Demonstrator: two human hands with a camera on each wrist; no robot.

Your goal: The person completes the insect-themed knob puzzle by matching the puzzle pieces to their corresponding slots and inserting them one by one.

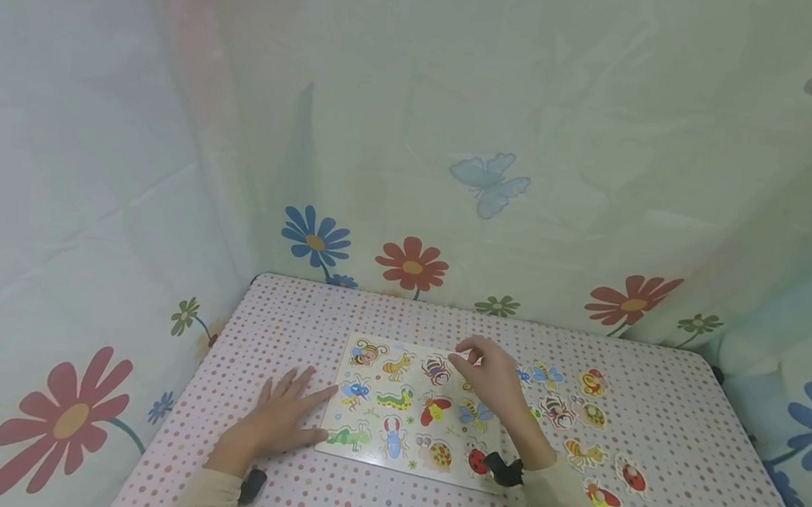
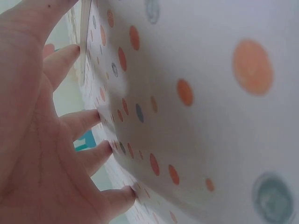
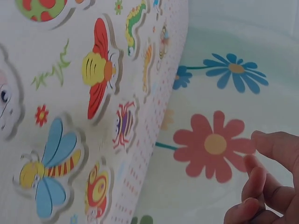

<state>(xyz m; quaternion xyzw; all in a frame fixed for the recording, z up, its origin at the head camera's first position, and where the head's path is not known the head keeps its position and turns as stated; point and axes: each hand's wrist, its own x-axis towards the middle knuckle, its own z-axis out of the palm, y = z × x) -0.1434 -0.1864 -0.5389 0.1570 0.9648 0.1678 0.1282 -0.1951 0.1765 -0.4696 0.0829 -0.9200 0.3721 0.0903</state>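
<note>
A puzzle board with rows of colourful insect pictures lies on the table. My left hand rests beside its left edge with fingers spread. In the left wrist view, several fingertips of the left hand touch the tablecloth, near the board's edge. Above the upper right of the board hovers my right hand, fingers loosely bent. The right wrist view shows no piece at the right hand's thumb and fingers. Closest below it are the purple spider picture and the butterfly picture, partly hidden in the head view.
Several loose insect pieces lie right of the board, among them a spider piece, a snail piece, a ladybird piece and a red-winged bug piece. A dotted cloth covers the table. Flower-printed curtains hang behind and beside it.
</note>
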